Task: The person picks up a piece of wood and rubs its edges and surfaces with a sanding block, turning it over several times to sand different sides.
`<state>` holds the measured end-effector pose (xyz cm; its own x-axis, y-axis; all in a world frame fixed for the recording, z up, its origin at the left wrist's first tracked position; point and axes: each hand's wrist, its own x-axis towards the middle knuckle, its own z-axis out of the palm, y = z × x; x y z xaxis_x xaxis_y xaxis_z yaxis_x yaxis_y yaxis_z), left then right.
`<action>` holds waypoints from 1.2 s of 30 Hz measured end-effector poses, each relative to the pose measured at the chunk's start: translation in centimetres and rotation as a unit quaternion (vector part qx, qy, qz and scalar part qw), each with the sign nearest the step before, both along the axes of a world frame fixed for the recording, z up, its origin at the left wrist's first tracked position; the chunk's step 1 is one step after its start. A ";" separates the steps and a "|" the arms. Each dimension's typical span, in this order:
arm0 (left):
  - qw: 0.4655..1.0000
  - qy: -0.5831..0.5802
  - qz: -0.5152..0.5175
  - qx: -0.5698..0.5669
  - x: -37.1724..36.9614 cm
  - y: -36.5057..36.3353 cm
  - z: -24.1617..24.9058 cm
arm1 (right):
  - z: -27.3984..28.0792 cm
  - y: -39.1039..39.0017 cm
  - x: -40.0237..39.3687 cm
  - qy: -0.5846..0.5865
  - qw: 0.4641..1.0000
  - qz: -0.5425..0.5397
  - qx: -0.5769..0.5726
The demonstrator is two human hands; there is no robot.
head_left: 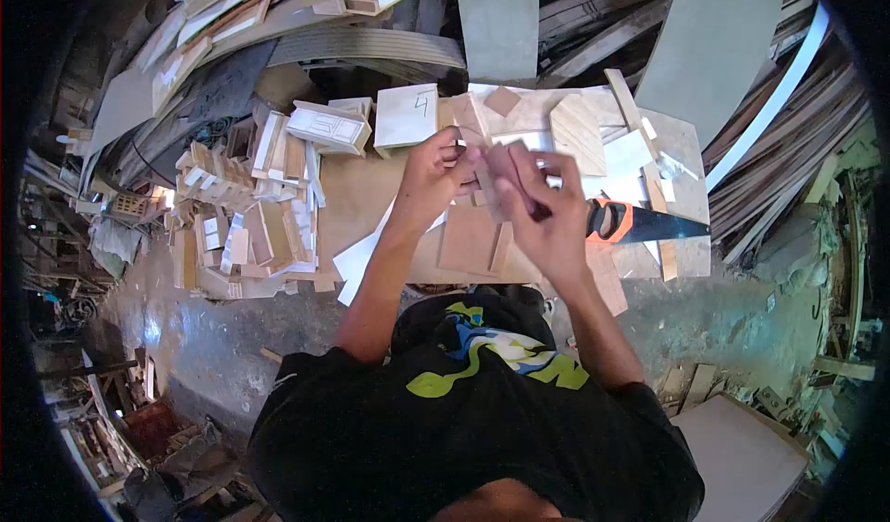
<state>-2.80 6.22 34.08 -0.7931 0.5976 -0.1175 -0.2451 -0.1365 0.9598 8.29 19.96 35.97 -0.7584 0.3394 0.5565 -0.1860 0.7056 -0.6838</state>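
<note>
Above the worktable (371, 184), my left hand (431, 179) grips a thin, flat wooden strip (471, 119), which is held upright and slightly tilted. My right hand (547, 216) pinches a folded brown piece of sandpaper (510, 165) against the strip's right side. Motion blurs the strip and the right fingers a little, and the fingers hide part of both items. Just right of my right hand lies a handsaw (658, 226) with an orange and black handle. Under the hands, a brown flat board (466, 241) rests near the table's front edge.
Small wooden box pieces (278, 230) are heaped at the table's left. A pale box marked "4" (406, 119) stands at the back, near a small brown square (502, 101) and a striped wood block (578, 135). Long boards (603, 35) lean behind; a white panel (742, 457) is low right.
</note>
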 end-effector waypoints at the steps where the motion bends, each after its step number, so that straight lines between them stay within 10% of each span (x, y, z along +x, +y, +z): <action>1: 1.000 0.016 -0.003 0.004 0.4 0.2 -0.3 | 0.5 0.1 0.2 -0.007 1.000 -0.010 0.009; 36: 0.994 -0.043 0.097 0.040 -0.7 -0.2 -0.1 | -0.1 -1.2 1.2 0.006 0.988 -0.020 0.153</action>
<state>-3.47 6.05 33.97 -0.8831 0.4449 -0.1487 -0.2882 -0.2644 0.9203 9.53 18.78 35.83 -0.7407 0.1831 0.6464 -0.1604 0.8861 -0.4349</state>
